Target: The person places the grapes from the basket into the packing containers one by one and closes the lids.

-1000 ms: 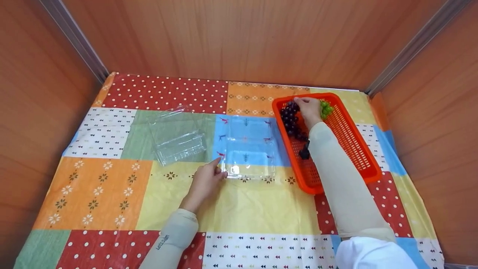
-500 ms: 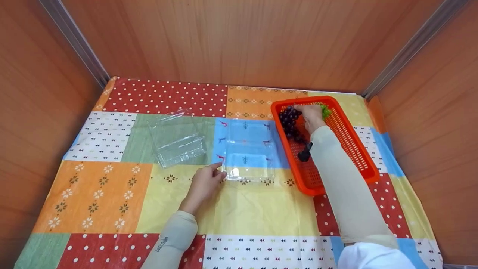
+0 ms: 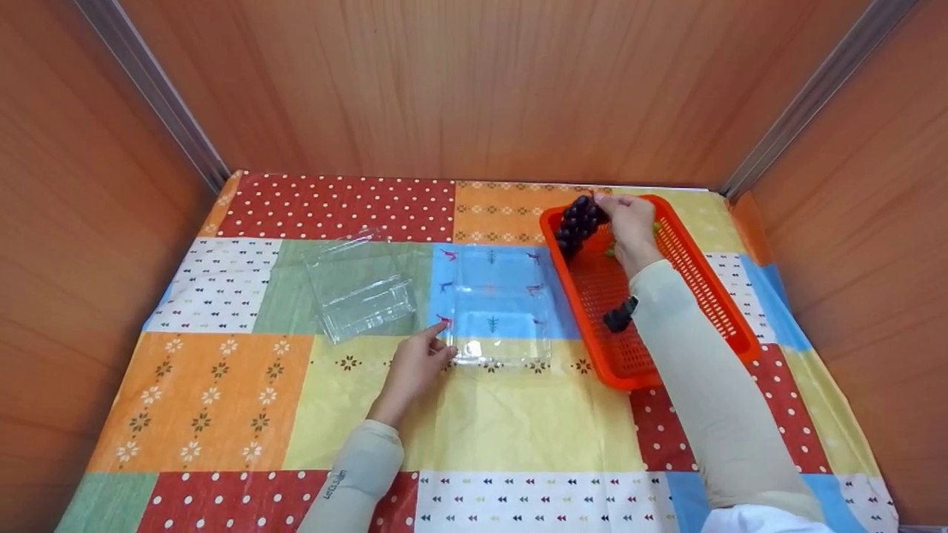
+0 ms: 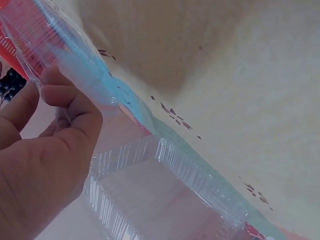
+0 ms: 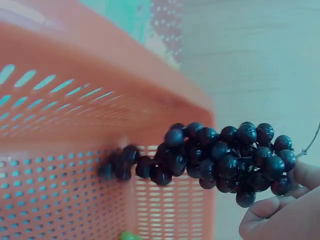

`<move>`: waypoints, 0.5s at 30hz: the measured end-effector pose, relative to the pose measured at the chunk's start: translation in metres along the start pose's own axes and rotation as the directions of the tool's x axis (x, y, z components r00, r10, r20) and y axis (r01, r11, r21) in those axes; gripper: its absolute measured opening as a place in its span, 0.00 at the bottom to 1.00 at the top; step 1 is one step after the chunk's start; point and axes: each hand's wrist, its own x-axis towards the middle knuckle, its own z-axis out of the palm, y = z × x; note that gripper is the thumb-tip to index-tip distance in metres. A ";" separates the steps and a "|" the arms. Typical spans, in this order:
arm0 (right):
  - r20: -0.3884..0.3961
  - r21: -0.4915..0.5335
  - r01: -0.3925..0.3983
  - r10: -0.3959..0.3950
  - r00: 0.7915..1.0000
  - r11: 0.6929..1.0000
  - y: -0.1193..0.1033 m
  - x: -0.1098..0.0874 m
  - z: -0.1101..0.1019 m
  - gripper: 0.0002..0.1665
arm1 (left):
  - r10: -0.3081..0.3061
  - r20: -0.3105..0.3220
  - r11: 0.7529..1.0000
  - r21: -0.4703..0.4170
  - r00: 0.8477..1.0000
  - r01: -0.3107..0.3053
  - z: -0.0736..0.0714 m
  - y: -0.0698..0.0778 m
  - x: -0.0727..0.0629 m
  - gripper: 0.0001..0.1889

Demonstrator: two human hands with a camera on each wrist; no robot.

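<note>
My right hand (image 3: 629, 226) pinches the top of a bunch of dark purple grapes (image 3: 580, 223) over the far left corner of the orange-red basket (image 3: 626, 382). In the right wrist view, the bunch (image 5: 235, 160) stretches from the fingers down to the basket's perforated inside, its thin stem sticking out past the hand. Green grapes (image 3: 610, 250) show partly behind that hand. My left hand (image 3: 415, 366) pinches the near left edge of a clear plastic container (image 3: 500, 296) lying on the cloth. The left wrist view shows thumb and forefinger at the container's edge (image 4: 32, 72).
Left of the held container lies another clear plastic piece (image 3: 363, 285), tilted to one side. A patchwork cloth (image 3: 518, 414) covers the table. Wood-grain panels (image 3: 474, 89) enclose the back and both sides. A dark wrist device (image 3: 621, 316) hangs under the right sleeve.
The right hand has raised the dark grapes, which lay along the basket's left side and now hang higher near its far corner. The left hand stays at the container's edge.
</note>
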 end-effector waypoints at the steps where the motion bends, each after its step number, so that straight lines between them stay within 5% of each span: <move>1: -0.001 0.021 0.005 -0.005 1.000 1.000 -0.002 -0.002 -0.001 0.13 | 0.001 0.001 1.000 -0.008 1.000 -0.001 0.001 0.000 0.000 0.27; 15: 0.049 0.248 0.051 -0.065 0.997 0.967 -0.016 -0.030 -0.004 0.15 | -0.010 0.015 0.998 -0.069 1.000 0.011 0.002 0.000 0.001 0.25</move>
